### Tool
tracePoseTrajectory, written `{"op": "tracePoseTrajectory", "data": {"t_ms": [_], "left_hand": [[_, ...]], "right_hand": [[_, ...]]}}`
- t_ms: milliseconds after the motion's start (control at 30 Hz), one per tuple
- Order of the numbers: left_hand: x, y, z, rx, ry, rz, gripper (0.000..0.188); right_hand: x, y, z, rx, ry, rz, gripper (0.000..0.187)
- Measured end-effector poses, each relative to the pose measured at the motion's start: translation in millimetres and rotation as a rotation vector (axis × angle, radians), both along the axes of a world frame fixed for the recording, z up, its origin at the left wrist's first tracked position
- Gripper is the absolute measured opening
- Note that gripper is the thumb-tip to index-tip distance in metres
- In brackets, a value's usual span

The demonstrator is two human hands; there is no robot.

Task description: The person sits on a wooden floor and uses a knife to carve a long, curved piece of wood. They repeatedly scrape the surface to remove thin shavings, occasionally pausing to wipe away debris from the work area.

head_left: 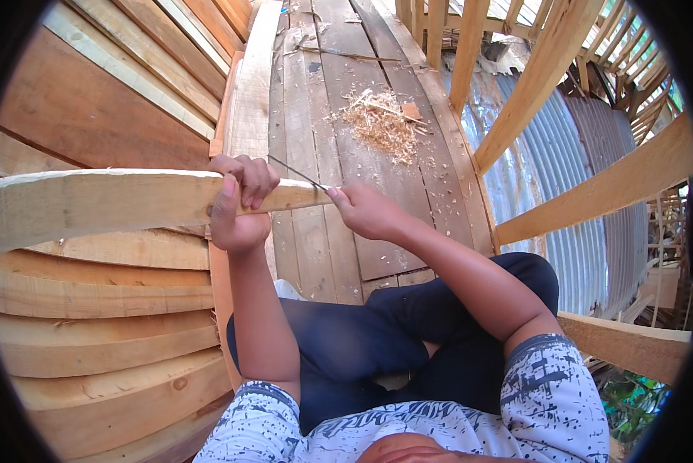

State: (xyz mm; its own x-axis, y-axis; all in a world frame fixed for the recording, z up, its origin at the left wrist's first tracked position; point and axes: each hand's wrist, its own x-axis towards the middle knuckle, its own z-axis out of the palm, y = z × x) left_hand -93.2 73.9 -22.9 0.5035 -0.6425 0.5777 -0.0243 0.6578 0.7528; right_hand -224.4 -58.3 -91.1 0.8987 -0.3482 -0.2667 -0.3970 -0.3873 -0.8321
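Observation:
A long pale wooden plank (123, 202) reaches in from the left and ends in front of me, its upper edge rough and light. My left hand (242, 199) is closed around it near that end, fingers over the top and thumb on the near side. At the plank's tip, my right hand (362, 210) is closed on a thin, dark, straight blade-like tool (296, 172). The tool slants across the plank's end, pointing up and left. Its handle is hidden in my fist, so its exact kind cannot be made out.
Stacked boards (99, 289) line the left side. On the plank floor (316, 255) ahead lies a heap of wood shavings (385, 123), with scraps farther off. A slatted wooden railing (543, 77) runs along the right, with a corrugated metal roof (547, 170) beyond it.

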Motion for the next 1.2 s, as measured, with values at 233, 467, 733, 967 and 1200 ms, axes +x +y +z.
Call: {"op": "tracePoseTrajectory", "data": {"t_ms": [233, 467, 733, 967, 1200], "left_hand": [[10, 2, -2, -0.039, -0.004, -0.048, 0.024], [3, -4, 2, -0.018, -0.037, -0.094, 0.028], [-6, -11, 6, -0.009, -0.050, -0.119, 0.028], [6, -4, 3, -0.003, -0.037, -0.082, 0.026], [3, -8, 3, -0.015, 0.083, 0.149, 0.020]], "right_hand": [[3, -3, -42, -0.062, 0.058, -0.033, 0.045], [-5, -16, -83, -0.080, 0.091, -0.110, 0.038], [-12, -27, -119, -0.227, 0.079, -0.069, 0.037], [2, -12, -71, -0.036, -0.024, -0.018, 0.038], [5, 4, -18, -0.038, -0.105, -0.001, 0.042]]}}
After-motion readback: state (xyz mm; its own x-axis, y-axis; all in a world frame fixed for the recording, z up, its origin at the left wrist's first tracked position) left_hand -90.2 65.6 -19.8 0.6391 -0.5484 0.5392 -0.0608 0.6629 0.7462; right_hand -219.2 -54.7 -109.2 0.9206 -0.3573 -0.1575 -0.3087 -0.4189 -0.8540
